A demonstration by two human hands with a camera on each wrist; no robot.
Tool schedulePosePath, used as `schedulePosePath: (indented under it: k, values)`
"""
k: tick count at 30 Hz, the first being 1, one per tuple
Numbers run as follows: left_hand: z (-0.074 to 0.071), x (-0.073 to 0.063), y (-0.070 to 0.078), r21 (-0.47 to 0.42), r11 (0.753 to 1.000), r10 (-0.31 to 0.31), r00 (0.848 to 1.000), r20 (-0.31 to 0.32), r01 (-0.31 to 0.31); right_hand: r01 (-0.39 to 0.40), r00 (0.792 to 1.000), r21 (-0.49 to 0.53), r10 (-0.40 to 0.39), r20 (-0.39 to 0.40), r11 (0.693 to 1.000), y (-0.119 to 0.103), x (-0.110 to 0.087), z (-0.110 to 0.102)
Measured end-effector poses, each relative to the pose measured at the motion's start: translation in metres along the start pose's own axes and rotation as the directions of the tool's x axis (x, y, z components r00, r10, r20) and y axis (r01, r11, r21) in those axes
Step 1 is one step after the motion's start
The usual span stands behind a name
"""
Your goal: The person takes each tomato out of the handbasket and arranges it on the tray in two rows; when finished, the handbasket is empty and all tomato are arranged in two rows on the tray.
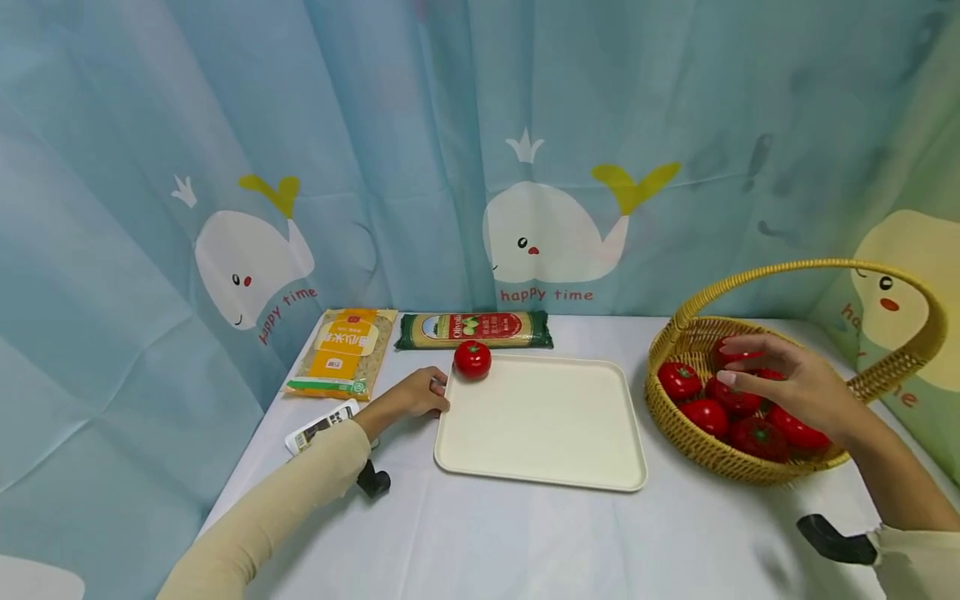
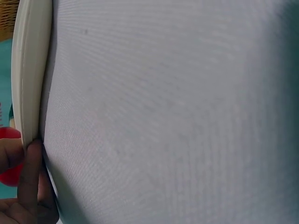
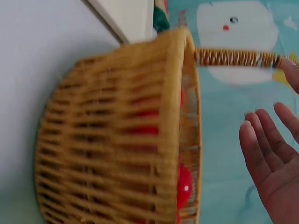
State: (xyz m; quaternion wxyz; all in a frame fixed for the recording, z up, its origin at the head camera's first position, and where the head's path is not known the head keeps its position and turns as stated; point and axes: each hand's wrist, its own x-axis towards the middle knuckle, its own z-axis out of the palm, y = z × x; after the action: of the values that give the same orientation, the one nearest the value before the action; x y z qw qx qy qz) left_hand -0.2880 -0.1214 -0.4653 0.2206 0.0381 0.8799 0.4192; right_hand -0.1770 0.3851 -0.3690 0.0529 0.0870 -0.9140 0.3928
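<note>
One tomato [image 1: 472, 359] sits on the tray [image 1: 540, 421]; several remain in the basket [image 1: 697, 446]. The right hand [image 1: 787, 385] hovers above them with fingers spread and empty, while the left hand [image 1: 420, 393] has its fingers against the tray's edge.

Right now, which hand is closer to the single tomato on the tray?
Left. The left hand rests at the tray edge beside the tomato; the right hand hovers over the basket, far across.

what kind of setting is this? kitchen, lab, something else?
Likely a staged tabletop set, not a real kitchen: a whale-print curtain hangs behind as a backdrop, and a white cloth-covered table carries only a cream tray, a wicker basket of red tomatoes and two food packets.
</note>
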Motion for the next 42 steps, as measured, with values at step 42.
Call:
schedulePosePath:
  k: [42]
  values:
    - [0.0,0.003,-0.003,0.001,1.0,0.025,1.0,0.005,-0.025,-0.171,0.982,-0.226,0.183,0.037,0.959,0.069,0.07,-0.033]
